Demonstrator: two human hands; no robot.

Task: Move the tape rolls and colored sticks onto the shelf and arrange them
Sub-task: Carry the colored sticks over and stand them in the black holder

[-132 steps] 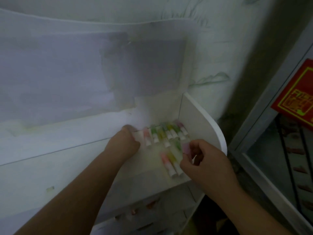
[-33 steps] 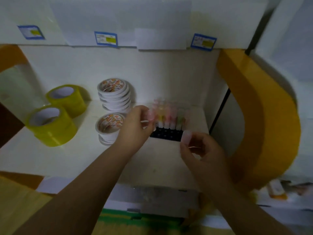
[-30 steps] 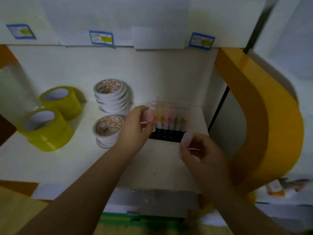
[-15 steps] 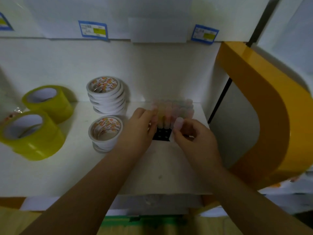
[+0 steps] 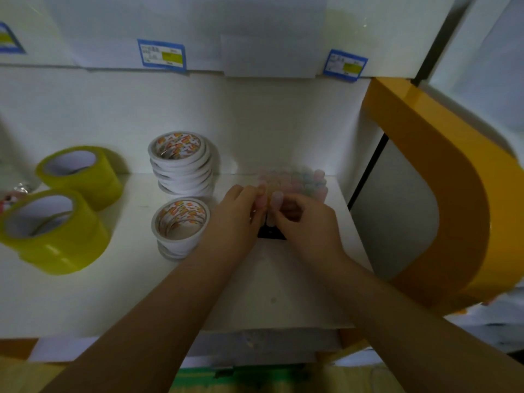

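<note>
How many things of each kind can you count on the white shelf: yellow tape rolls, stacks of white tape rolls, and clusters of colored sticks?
Yellow tape rolls: 2 (back one, front one)
Stacks of white tape rolls: 2 (tall back stack, short front stack)
Clusters of colored sticks: 1, too blurred to count its sticks
Total: 5

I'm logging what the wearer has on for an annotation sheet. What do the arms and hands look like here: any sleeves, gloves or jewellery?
Both forearms are bare up to the frame edge, with no sleeves in view. The left hand and right hand wear no gloves, and no rings, watch or bracelets show.
</note>
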